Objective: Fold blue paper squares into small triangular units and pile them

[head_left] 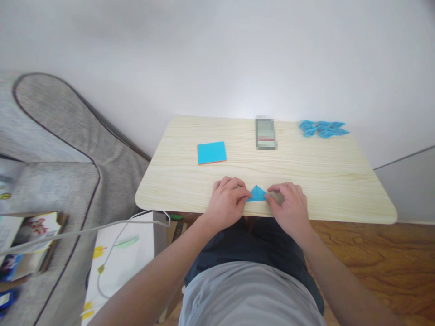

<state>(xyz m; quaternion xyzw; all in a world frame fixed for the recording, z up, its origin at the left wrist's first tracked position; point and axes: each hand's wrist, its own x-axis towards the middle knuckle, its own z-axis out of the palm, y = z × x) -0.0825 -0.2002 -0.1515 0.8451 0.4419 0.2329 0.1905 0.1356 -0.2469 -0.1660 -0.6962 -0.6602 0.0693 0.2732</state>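
A small piece of folded blue paper lies near the front edge of the table, its peak pointing away from me. At its left corner, the thumb and index finger of my left hand pinch the paper. My right hand grips the opposite corner between thumb and fingertips. Both hands rest low over the tabletop, and the fingertips cover the paper's two ends. Farther back on the left sits a stack of blue paper sheets with a thin orange edge showing beneath.
Folded blue paper pieces lie at the table's back right. A phone-like device, blurred out, is at the back middle of the pale wooden table. A grey sofa, a white cable and a white box are leftward.
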